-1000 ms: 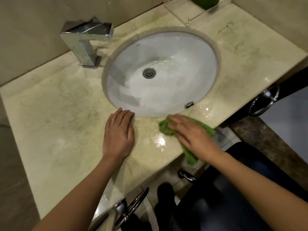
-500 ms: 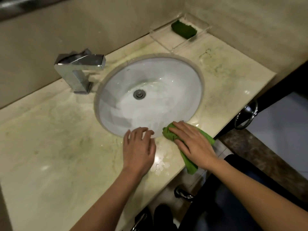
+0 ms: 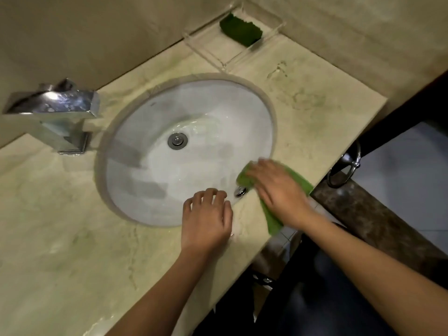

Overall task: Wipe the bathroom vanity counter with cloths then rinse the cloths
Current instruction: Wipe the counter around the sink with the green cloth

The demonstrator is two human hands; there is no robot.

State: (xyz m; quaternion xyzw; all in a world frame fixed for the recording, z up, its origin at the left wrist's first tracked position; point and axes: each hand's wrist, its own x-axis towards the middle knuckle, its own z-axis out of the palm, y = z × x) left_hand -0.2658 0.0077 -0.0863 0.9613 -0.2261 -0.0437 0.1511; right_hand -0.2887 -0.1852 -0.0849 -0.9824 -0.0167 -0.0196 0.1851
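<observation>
A beige marble vanity counter (image 3: 60,226) holds a white oval sink (image 3: 194,132). My right hand (image 3: 278,190) presses flat on a green cloth (image 3: 272,221) at the sink's front right rim, near the counter's front edge. The cloth's tail hangs toward that edge. My left hand (image 3: 206,221) rests palm down on the counter just left of it, fingers slightly curled over the sink rim, holding nothing. A second green cloth (image 3: 241,30) lies in a clear tray (image 3: 213,49) at the back wall.
A chrome square faucet (image 3: 55,112) stands at the sink's left. A drain plug (image 3: 177,141) sits mid-basin and an overflow fitting (image 3: 240,191) near my hands. A metal towel ring (image 3: 345,166) hangs below the counter's right end. Dark stains mark the counter's right side.
My right hand has slid the green cloth rightward along the front rim. My left hand has followed to the right and its fingers have curled. The view has shifted, showing the tray.
</observation>
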